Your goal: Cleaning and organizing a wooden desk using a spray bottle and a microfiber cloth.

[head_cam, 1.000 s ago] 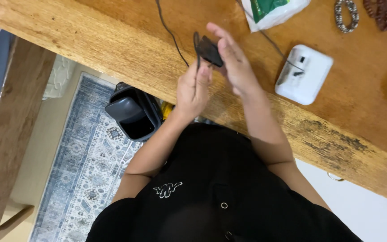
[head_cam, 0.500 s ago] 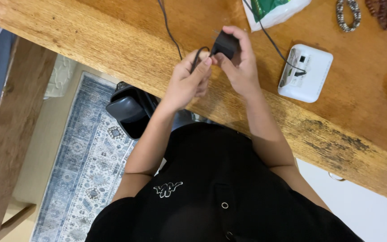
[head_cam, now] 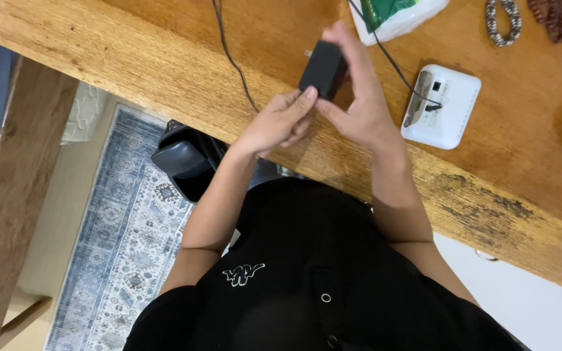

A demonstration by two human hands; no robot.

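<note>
Above the near edge of the wooden table (head_cam: 131, 58), a black power adapter (head_cam: 323, 68) is held up between both hands, its metal prongs poking out at its upper left corner. Gripping it from the right side, the right hand (head_cam: 359, 104) has its fingers wrapped over the far face and its thumb under the near end. From the left, the left hand (head_cam: 278, 123) meets the adapter's near end with its fingertips, the other fingers loosely curled; whether it pinches the adapter or a cable there cannot be told.

Just left of the hands, a thin black cable (head_cam: 229, 55) runs across the table from the far edge toward the left hand. To the right, a white router-like box (head_cam: 447, 107) lies flat on the wood, with another dark cable plugged into its left side. Farther back sits a white bag with green print (head_cam: 395, 16), and near the far right corner lie a beaded bracelet (head_cam: 502, 23) and a string of dark red beads (head_cam: 554, 16).

Below the table, a patterned blue-grey rug (head_cam: 108, 253) covers the floor, and a black bin-like object (head_cam: 187, 159) stands at the table's near edge.
</note>
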